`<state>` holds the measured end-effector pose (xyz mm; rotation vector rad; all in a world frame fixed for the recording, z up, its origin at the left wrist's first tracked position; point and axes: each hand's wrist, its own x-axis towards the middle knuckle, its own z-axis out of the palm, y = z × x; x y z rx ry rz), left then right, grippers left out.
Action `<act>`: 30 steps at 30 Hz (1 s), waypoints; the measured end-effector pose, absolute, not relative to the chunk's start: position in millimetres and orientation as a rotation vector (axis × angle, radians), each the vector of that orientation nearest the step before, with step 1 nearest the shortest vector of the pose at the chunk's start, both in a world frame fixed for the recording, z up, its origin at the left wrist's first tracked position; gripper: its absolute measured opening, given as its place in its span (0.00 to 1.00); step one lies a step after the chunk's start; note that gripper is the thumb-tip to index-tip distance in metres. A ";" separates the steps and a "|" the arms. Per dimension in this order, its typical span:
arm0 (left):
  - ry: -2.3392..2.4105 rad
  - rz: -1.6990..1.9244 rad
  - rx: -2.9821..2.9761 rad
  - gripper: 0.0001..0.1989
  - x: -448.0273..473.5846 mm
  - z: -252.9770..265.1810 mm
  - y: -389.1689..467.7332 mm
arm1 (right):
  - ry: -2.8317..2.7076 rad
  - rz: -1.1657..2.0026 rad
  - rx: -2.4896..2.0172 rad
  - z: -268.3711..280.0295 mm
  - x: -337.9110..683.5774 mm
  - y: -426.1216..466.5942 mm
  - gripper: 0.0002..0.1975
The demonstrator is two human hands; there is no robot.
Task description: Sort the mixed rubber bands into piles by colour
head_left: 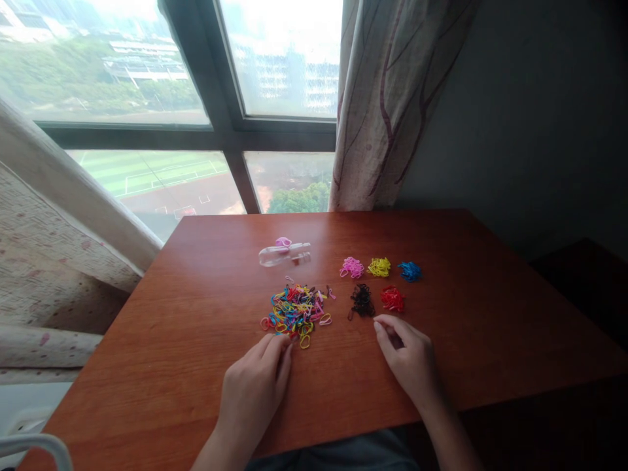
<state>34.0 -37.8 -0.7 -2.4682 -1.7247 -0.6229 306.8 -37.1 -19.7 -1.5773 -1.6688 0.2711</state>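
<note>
A mixed heap of small coloured loop-shaped plastic clips [297,307], like stitch markers, lies in the middle of the table. My left hand [258,373] rests at its front edge, thumb and forefinger pinched together near a red clip; whatever sits between them is too small to make out. Over on the right, my right hand [405,350] is also closed in a pinch, just in front of a black pile [362,300] and a red pile [393,298]. Anything in that pinch is hidden. Behind these lie a pink pile [352,267], a yellow pile [379,267] and a blue pile [409,271].
A clear plastic container [272,256] with a pink part lies behind the mixed heap. The brown wooden table [161,366] reaches to the window, with a curtain [383,98] at the back. A white curved object [36,441] shows at lower left.
</note>
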 end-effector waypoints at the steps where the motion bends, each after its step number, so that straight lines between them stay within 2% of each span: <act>1: -1.727 -0.637 -2.472 0.11 33.2 -0.2 -38.1 | -1.668 0.272 -1.578 -19.4 306.7 -37.1 0.11; 8: -1.775 -0.715 -2.556 0.11 28.9 2.2 -41.8 | -1.666 0.286 -1.578 -19.7 307.0 -36.6 0.12; 24: -1.718 -0.492 -2.452 0.11 31.1 3.2 -37.6 | -1.675 0.274 -1.578 -21.5 307.8 -36.1 0.12; 30: -1.688 -0.554 -2.465 0.11 28.9 3.0 -38.1 | -1.675 0.273 -1.566 -21.6 308.3 -36.0 0.11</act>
